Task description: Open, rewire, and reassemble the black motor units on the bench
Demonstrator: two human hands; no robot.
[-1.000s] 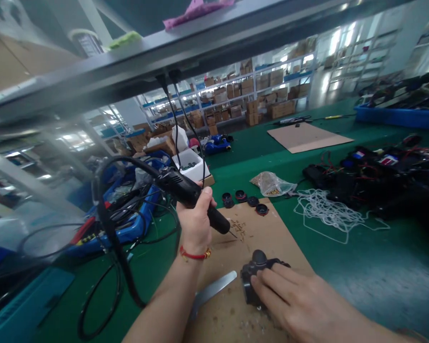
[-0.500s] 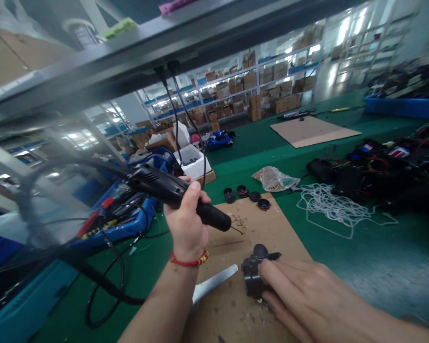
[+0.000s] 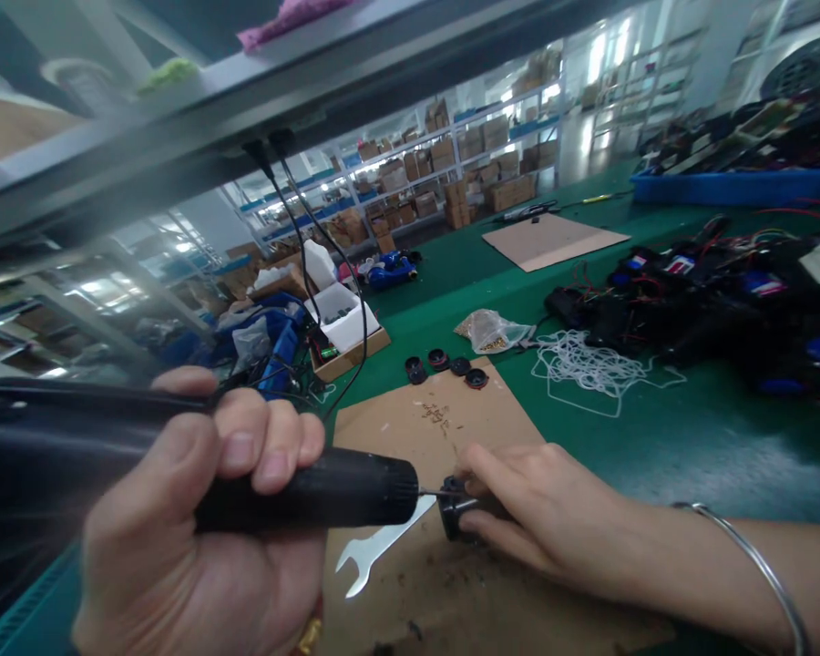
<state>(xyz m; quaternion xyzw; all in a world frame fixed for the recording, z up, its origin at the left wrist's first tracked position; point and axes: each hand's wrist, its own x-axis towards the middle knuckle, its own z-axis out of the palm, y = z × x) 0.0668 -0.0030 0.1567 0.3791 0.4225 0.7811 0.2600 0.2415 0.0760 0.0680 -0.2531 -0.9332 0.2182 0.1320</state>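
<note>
My left hand [image 3: 225, 510] is wrapped round a black electric screwdriver [image 3: 355, 487], held nearly level. Its thin bit reaches right to a small black plastic part [image 3: 455, 510], seemingly touching it. That part is gripped by the fingers of my right hand [image 3: 526, 501], which hide much of it. Below the bit, a silver open-end wrench [image 3: 383, 547] lies on the cardboard sheet [image 3: 375, 419]. Small brass-coloured screws [image 3: 435, 415] are scattered on the cardboard beyond my hands.
Several round black caps [image 3: 438, 360] sit at the cardboard's far edge, near a clear bag of screws [image 3: 492, 333]. White cord [image 3: 580, 364] and black wired parts [image 3: 690, 310] lie right. A white foam box [image 3: 342, 314] stands back left, with hanging cables [image 3: 362, 310] before it.
The screwdriver has swung down and nearer to me, from pointing at the screws to meeting the black part. My right hand has turned the part toward the bit. The view has shifted.
</note>
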